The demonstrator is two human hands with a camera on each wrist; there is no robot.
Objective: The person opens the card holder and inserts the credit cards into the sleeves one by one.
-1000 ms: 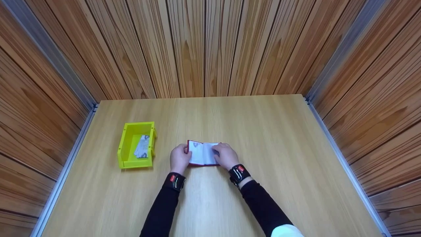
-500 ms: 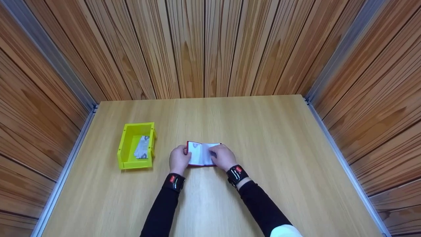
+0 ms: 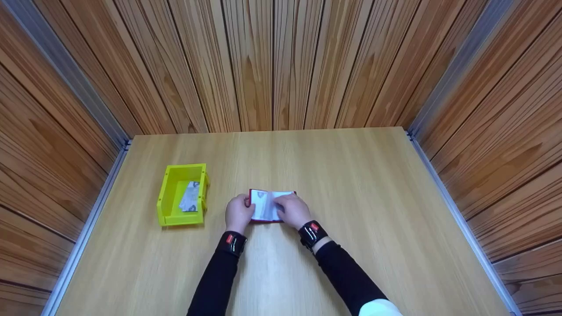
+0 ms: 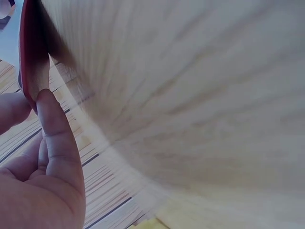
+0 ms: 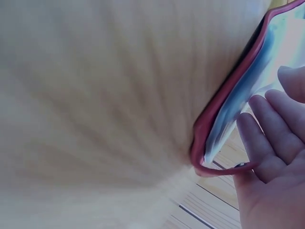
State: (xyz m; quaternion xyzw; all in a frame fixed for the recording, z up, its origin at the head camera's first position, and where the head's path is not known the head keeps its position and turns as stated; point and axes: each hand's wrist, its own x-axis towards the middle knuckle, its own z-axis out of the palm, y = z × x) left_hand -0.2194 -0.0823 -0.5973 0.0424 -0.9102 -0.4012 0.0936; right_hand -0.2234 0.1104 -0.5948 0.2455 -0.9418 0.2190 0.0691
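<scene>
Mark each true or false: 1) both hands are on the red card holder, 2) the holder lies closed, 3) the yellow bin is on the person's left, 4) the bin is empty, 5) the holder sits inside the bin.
1) True. The left hand holds the left edge of the red card holder and the right hand rests on its right half.
2) False. It lies open on the table, clear sleeves showing.
3) True. The yellow bin stands left of the left hand.
4) False. A grey and white card lies in it.
5) False. The holder lies on the table, apart from the bin.
</scene>
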